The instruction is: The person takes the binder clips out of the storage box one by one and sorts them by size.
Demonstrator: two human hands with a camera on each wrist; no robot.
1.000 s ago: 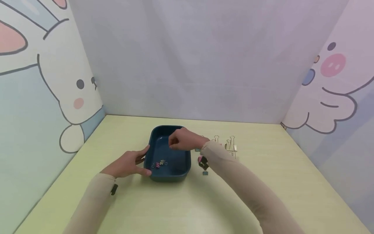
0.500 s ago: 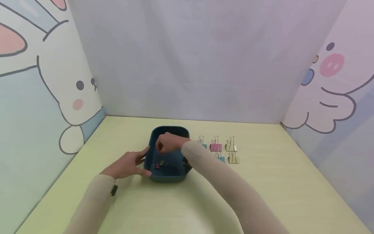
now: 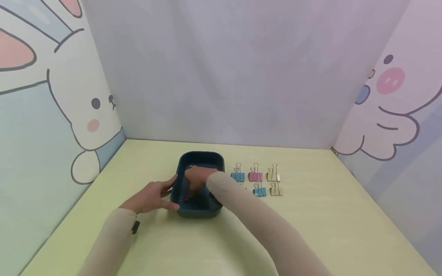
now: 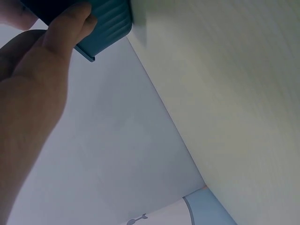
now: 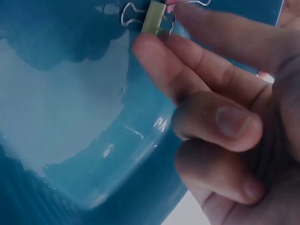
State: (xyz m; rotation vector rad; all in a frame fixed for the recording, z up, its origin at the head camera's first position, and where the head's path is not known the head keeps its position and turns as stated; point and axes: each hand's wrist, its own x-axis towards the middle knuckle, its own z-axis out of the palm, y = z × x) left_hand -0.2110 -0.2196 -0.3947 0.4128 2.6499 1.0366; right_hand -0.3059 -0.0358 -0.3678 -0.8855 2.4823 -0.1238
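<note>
A dark teal tray (image 3: 200,213) stands on the table. My left hand (image 3: 151,196) holds its left side steady, with thumb and fingers spread along the wall; the left wrist view shows that hand (image 4: 49,58) against the tray's ribbed side (image 4: 110,26). Down inside the tray reaches my right hand (image 3: 197,178). In the right wrist view its thumb and first two fingers (image 5: 157,58) extend around one end of a small yellow-green binder clip (image 5: 153,18), tips apart; the other fingers are curled. A small pink binder clip (image 5: 172,4) lies against it.
Right of the tray, larger binder clips lie in rows: blue (image 3: 238,176), pink (image 3: 255,176) and pale yellow (image 3: 274,177) at the back, with another blue (image 3: 259,191) and yellow (image 3: 276,191) in front. My right sleeve (image 3: 255,220) hides part of that area.
My right hand has moved left and down into the tray, from above its right part to the small clips. The left hand keeps its place on the tray's side.
</note>
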